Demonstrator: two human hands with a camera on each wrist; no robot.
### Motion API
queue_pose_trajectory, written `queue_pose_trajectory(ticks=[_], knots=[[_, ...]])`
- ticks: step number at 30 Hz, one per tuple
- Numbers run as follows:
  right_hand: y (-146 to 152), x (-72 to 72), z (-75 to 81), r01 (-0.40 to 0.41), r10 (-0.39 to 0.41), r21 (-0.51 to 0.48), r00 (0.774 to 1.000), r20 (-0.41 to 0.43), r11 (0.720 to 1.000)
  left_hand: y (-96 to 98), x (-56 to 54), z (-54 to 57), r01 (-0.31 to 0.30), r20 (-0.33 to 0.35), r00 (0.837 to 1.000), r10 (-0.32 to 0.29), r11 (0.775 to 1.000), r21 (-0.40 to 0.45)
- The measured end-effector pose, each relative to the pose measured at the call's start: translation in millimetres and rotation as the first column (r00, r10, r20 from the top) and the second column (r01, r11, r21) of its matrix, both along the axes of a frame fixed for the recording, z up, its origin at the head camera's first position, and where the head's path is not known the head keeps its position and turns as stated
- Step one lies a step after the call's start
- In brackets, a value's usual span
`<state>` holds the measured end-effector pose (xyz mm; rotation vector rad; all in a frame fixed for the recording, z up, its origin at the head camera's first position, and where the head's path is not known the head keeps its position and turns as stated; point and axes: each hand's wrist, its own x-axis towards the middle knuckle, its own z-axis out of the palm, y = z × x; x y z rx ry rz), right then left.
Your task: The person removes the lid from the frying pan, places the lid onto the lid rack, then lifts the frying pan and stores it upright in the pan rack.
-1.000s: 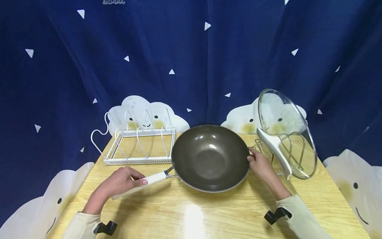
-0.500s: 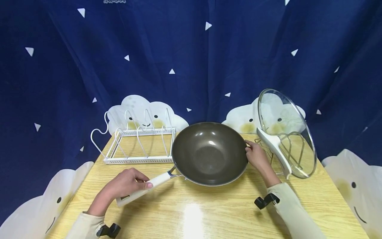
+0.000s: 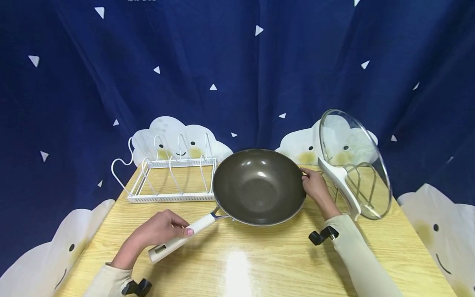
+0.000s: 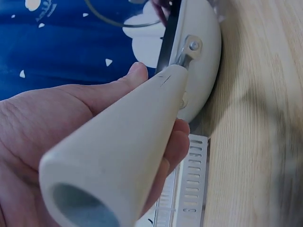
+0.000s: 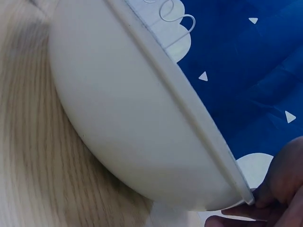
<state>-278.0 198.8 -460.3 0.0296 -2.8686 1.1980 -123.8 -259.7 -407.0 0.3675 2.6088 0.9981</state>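
A wok [image 3: 259,187] with a dark brown inside and a cream outside [image 5: 123,99] is between both hands at mid-table. My left hand [image 3: 161,229] grips its white handle [image 3: 202,224]; in the left wrist view the thumb lies along one side and the fingers curl round the other. The right hand [image 3: 315,185] pinches the wok's rim on the right, with thumb and fingers meeting at the edge in the right wrist view. Whether the wok's base touches the table cannot be told.
A white wire rack [image 3: 172,198] stands at the back left, close to the wok's left rim. At the right, a glass lid [image 3: 365,144] with a white handle [image 3: 339,181] leans upright on a metal wire rack [image 3: 361,185]. A dark blue curtain [image 3: 237,62] hangs behind the wooden table [image 3: 208,264].
The wok has shifted slightly away and its right rim has moved left. Its handle end has swung towards the front right. Both hands keep their hold, and the right hand has moved left with the rim.
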Motion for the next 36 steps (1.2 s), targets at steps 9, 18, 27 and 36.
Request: queue_pose_trajectory(ticks=[9,18,27,36], knots=[[-3,-9.1,2.4,0.016,-0.017,-0.020,1.000,-0.011,1.000,7.6,3.3,-1.3,0.009,0.027,1.000,-0.010,0.999,0.033],[-9,-22.2,2.7,0.033,-0.033,-0.030,0.999,-0.012,0.999,15.4,6.7,-6.5,0.012,0.078,0.997,-0.021,0.993,0.119],[-13,-37.1,7.3,0.060,-0.060,-0.038,0.998,0.001,0.997,28.9,8.7,-17.2,-0.064,0.273,0.962,-0.018,0.956,0.286],[-19,-49.4,7.7,0.052,-0.052,0.000,0.998,-0.048,0.999,42.6,16.6,-27.5,-0.100,0.371,0.927,-0.054,0.918,0.383]])
